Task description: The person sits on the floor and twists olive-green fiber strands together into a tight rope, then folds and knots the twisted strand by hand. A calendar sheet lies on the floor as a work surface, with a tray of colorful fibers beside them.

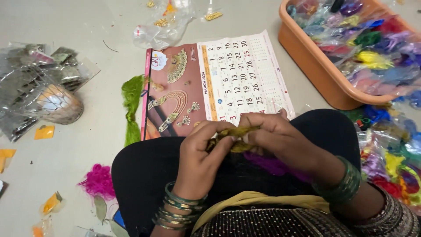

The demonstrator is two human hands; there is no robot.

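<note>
My left hand (201,151) and my right hand (276,138) meet over my lap, both pinching a small olive-green bundle of silk thread (237,134). The fingertips of both hands close on it from either side. A magenta thread bundle (272,166) lies on my dark-clothed knee under my right hand. Green bangles ring both wrists.
A wall calendar (219,81) lies on the floor ahead. A bright green thread hank (131,107) rests to its left, a pink tuft (98,181) nearer me. An orange tub (315,61) of coloured thread packets stands at right. Clear plastic packets (37,87) lie at left.
</note>
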